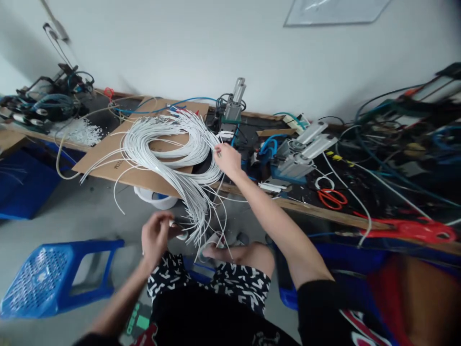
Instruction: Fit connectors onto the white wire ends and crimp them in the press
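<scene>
A big bundle of thin white wires point(169, 144) lies looped on a sheet of cardboard point(108, 158) on the workbench, its loose ends hanging down over the front edge toward my knees. My right hand point(227, 160) reaches out to the right side of the loop, fingers pinched on one or two of the wires. My left hand point(155, 236) is low, above my patterned shorts, fingers closed around a small white piece near the hanging wire ends; I cannot make out what it is.
A pneumatic cylinder press point(233, 103) stands behind the wires. More silver cylinders point(306, 146), red scissors point(333, 198), red pliers point(414, 229) and tangled cables cover the bench at right. A blue plastic stool point(50, 278) lies at lower left, a white bucket point(154, 197) under the bench.
</scene>
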### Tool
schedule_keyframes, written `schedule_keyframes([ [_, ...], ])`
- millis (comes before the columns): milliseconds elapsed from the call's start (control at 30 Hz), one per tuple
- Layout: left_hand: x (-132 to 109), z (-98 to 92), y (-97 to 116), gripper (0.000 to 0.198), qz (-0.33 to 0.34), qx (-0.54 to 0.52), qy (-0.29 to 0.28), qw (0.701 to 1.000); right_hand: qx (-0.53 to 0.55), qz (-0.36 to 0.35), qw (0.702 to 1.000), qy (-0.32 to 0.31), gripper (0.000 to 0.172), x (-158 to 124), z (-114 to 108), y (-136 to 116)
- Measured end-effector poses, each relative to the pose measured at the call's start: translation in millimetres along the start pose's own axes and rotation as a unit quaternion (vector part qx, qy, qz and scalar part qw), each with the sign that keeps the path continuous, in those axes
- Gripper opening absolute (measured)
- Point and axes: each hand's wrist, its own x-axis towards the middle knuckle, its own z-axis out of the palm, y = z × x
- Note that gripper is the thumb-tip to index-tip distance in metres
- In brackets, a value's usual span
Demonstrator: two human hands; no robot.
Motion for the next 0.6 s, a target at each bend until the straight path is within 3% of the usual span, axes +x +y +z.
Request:
schedule_keyframes([
  [100, -62, 8.9, -28, 0.03, -0.06, 0.031, -0.026, 0.997, -0.137, 0.086, 0.981, -0.107, 0.038, 21, 37, 3],
  [200, -117, 8.7, -61, 0.037, -0.169, 0.016, -0.045, 0.985, -0.151, 0.118, 0.973, -0.127, 0.04, 40, 54, 9],
  [267, -131, 0.9, -71, 0.039, -0.178, 0.017, -0.062, 0.982, -0.151, 0.134, 0.97, -0.132, 0.033, 48, 52, 11],
  [333, -123, -11.4, -74, 0.038, -0.155, 0.028, -0.064, 0.985, -0.158, 0.149, 0.968, -0.126, 0.031, 53, 43, 10],
  [433, -84, -33.3, -73, 0.031, -0.089, 0.058, -0.049, 0.993, -0.101, 0.172, 0.977, -0.081, 0.031, 52, 21, 8],
  [500, -53, -44.9, -69, 0.026, -0.044, 0.076, -0.033, 0.996, 0.067, 0.205, 0.975, -0.045, 0.025, 44, 2, 8],
  [600, -17, -47.8, -57, 0.021, 0.026, 0.057, -0.009, 0.998, 0.378, 0.216, 0.9, 0.02, 0.023, 9, -32, 7],
])
